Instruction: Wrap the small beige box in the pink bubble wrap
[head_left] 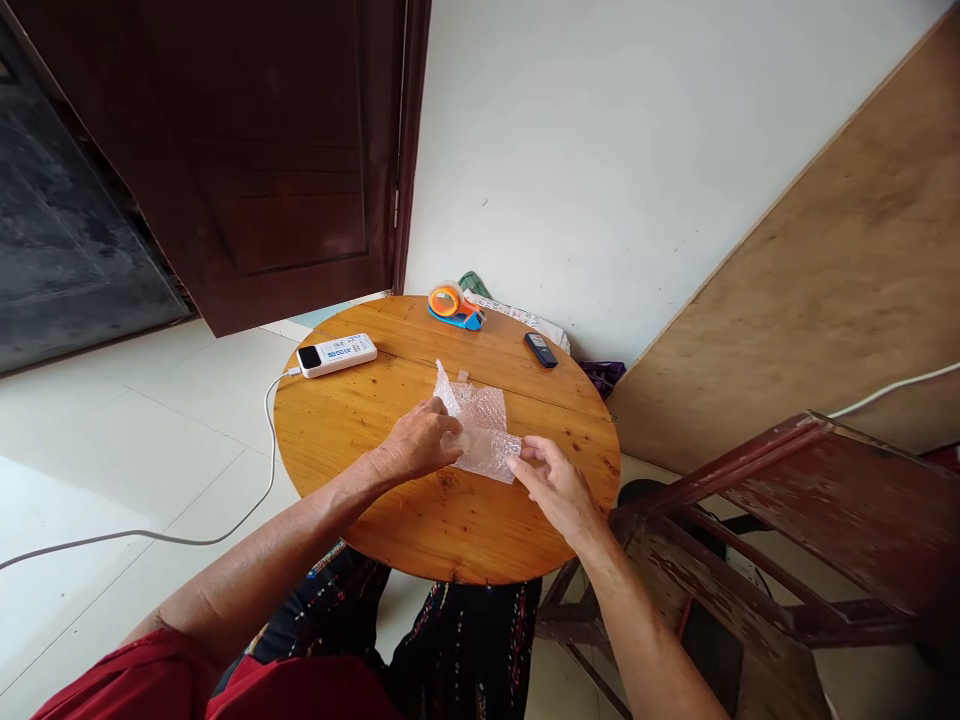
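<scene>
Both hands (420, 440) (559, 485) hold bubble wrap (484, 430) lying diagonally.

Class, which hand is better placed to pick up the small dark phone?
Right, probably: the phone lies on the side of the right hand, while the left hand pins the bubble wrap.

Nothing legible (blurred marks on white device (337, 354)).
</scene>
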